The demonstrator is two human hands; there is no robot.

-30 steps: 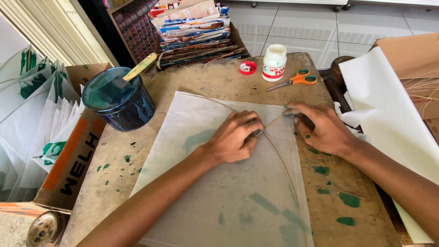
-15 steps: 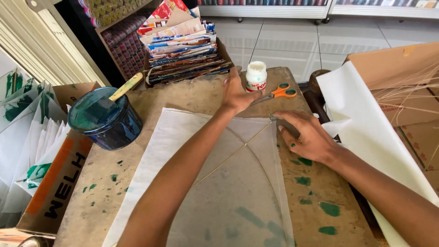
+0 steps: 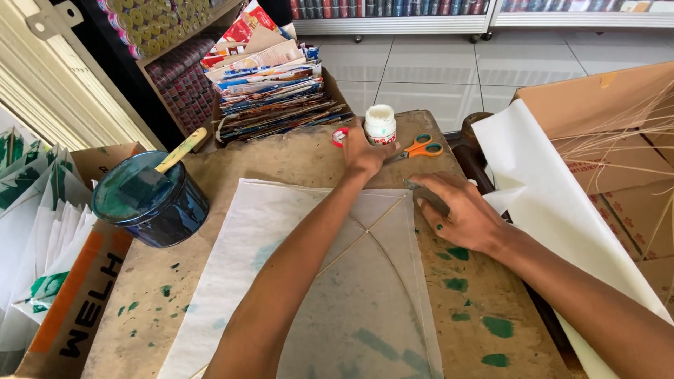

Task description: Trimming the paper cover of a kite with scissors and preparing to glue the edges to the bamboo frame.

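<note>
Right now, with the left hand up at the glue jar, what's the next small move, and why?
Probably close the left hand on the open glue jar and draw it toward the kite: the fingers already touch it, while the right hand pins the kite's corner.

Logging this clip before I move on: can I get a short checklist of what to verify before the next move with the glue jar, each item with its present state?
1. Left hand at the small white jar: ok, fingers touch its side.
2. Firm grip on the jar: cannot tell, the contact side is partly hidden.
3. Jar upright on the table: ok.
4. Right hand pinning the paper sheet at its right corner: ok, palm down on the edge.
5. Thin sticks lying crossed on the sheet: ok.
6. Orange-handled scissors apart from the reaching hand: ok, right of the jar.
</note>
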